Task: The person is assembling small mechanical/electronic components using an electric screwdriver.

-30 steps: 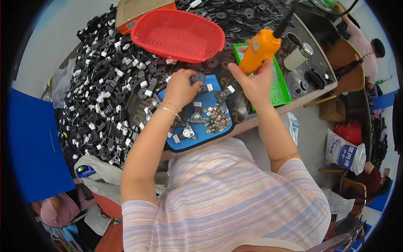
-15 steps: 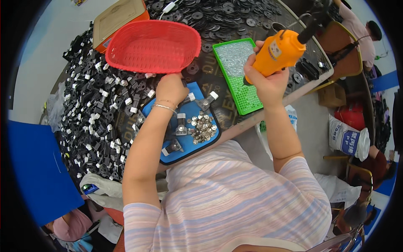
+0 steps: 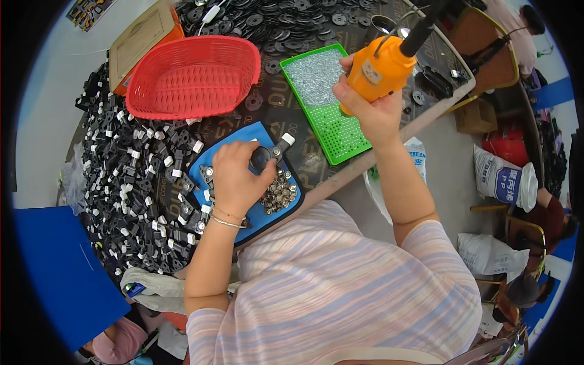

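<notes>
Black round plastic part (image 3: 261,159) with a white-tipped arm sits on the blue mat (image 3: 243,146), pinned under the left hand (image 3: 234,177)'s curled fingertips, while the right hand (image 3: 371,109), fully wrapped around the orange electric screwdriver (image 3: 380,70), hovers up-right over the green screw tray (image 3: 328,103).

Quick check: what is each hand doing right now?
Left hand: closed on a small black part on the blue mat.
Right hand: gripping the orange power screwdriver.

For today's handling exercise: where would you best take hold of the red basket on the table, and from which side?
Probably grip the red basket by its near rim, coming from the person's side. It sits upright with its open mouth up, the raised rim is bare there, and the left hand is nearest. A cardboard box crowds the far side.
</notes>
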